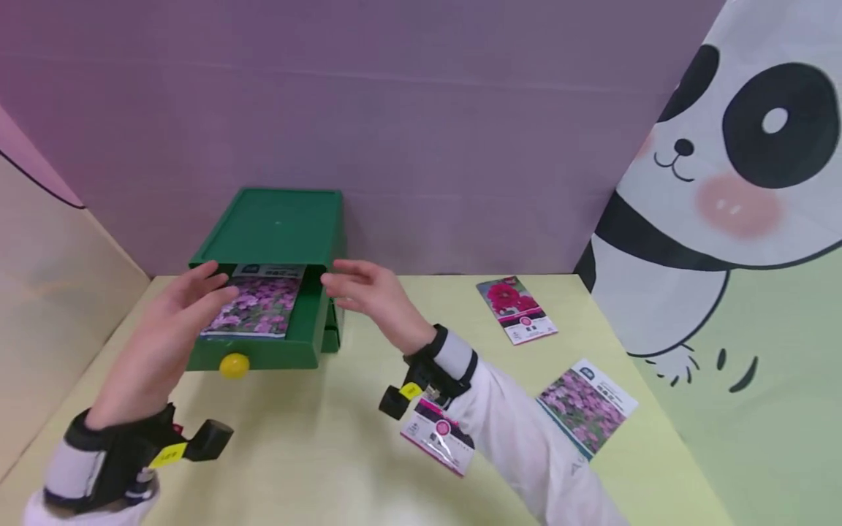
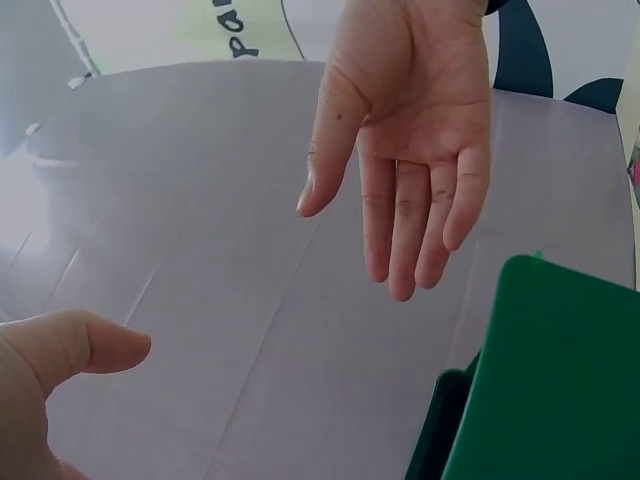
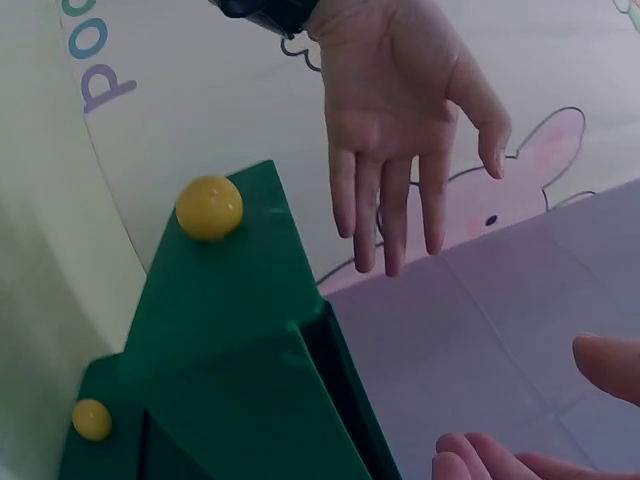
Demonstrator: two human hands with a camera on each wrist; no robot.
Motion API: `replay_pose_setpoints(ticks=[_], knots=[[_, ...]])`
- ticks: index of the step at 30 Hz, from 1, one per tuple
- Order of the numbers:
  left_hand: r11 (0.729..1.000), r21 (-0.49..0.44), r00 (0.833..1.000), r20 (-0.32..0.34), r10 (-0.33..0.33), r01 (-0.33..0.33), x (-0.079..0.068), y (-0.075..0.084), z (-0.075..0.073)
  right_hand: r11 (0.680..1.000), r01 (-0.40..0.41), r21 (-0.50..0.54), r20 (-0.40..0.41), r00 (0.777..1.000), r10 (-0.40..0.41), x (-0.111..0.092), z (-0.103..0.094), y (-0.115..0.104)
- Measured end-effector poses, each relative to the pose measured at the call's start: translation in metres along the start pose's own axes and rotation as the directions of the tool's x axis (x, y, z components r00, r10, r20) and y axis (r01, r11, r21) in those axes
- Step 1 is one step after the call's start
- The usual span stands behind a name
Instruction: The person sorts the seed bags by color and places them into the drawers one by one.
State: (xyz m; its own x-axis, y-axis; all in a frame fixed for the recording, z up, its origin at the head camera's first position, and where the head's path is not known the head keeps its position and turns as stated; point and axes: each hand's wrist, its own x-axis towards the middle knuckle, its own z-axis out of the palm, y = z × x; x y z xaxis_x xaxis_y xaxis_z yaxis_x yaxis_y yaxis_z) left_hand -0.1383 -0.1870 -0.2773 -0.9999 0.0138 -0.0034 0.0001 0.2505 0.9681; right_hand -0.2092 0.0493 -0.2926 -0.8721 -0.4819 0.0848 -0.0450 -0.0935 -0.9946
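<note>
A green drawer cabinet (image 1: pixel 279 226) stands against the back wall, its upper drawer (image 1: pixel 305 325) pulled out. Inside that drawer lies a seed-packet-like packet (image 1: pixel 259 303) printed with purple flowers. My left hand (image 1: pixel 161 329) hovers at the drawer's left side, fingers extended and holding nothing. On the other side, near the drawer's right edge, is my right hand (image 1: pixel 375 296), also empty with fingers loosely straight. Both palms show in the wrist views, the right hand (image 2: pixel 415 130) in one and the left hand (image 3: pixel 390 130) in the other. A yellow round knob (image 1: pixel 234 365) sits on the drawer front.
On the table (image 1: pixel 368 453) to the right lie a red-flower packet (image 1: pixel 516 310), a purple-flower packet (image 1: pixel 585 409) and a packet (image 1: pixel 439 435) partly covered by my right forearm. A purple wall (image 1: pixel 421 146) rises behind; a panda-printed wall (image 1: pixel 756 292) is at right.
</note>
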Motion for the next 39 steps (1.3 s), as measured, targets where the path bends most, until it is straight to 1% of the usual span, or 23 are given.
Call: replay_pose_setpoints(ticks=[2, 5, 11, 17, 20, 23, 28, 31, 35, 39], knots=[[1.0, 0.024, 1.0, -0.005, 0.013, -0.013, 0.0, 0.004, 0.004, 1.0, 0.007, -0.02, -0.014, 1.0, -0.007, -0.002, -0.007, -0.001], [0.999, 0.034, 1.0, -0.012, 0.027, -0.026, 0.001, 0.007, 0.009, 0.999, 0.009, -0.047, -0.048, 0.999, -0.012, -0.004, -0.016, -0.002], [1.0, 0.001, 1.0, -0.003, 0.027, -0.027, 0.002, 0.009, 0.017, 0.998, 0.009, -0.066, -0.1, 0.995, -0.015, -0.007, -0.028, 0.0], [1.0, 0.004, 1.0, 0.012, 0.027, -0.027, 0.001, 0.014, 0.031, 0.993, -0.011, -0.122, -0.157, 0.987, -0.008, -0.01, -0.038, 0.001], [0.999, -0.02, 0.999, 0.022, 0.035, -0.035, 0.001, 0.016, 0.036, 0.99, -0.034, -0.139, -0.194, 0.981, 0.006, -0.013, -0.045, 0.001], [0.997, -0.043, 0.998, 0.023, 0.06, -0.059, 0.001, 0.017, 0.04, 0.989, -0.054, -0.141, -0.228, 0.973, 0.021, -0.015, -0.052, 0.001], [0.99, -0.079, 0.993, 0.011, 0.117, -0.116, 0.0, 0.02, 0.049, 0.986, -0.068, -0.153, -0.248, 0.968, 0.028, -0.02, -0.06, 0.0], [0.983, -0.12, 0.989, 0.028, 0.146, -0.142, 0.0, 0.023, 0.057, 0.982, -0.081, -0.171, -0.262, 0.964, 0.034, -0.024, -0.066, -0.002], [0.976, -0.163, 0.985, 0.07, 0.155, -0.142, 0.001, 0.03, 0.069, 0.978, -0.109, -0.18, -0.294, 0.954, 0.053, -0.031, -0.077, -0.006], [0.978, -0.174, 0.987, 0.09, 0.136, -0.118, 0.002, 0.034, 0.08, 0.972, -0.135, -0.193, -0.328, 0.942, 0.066, -0.038, -0.087, -0.011]])
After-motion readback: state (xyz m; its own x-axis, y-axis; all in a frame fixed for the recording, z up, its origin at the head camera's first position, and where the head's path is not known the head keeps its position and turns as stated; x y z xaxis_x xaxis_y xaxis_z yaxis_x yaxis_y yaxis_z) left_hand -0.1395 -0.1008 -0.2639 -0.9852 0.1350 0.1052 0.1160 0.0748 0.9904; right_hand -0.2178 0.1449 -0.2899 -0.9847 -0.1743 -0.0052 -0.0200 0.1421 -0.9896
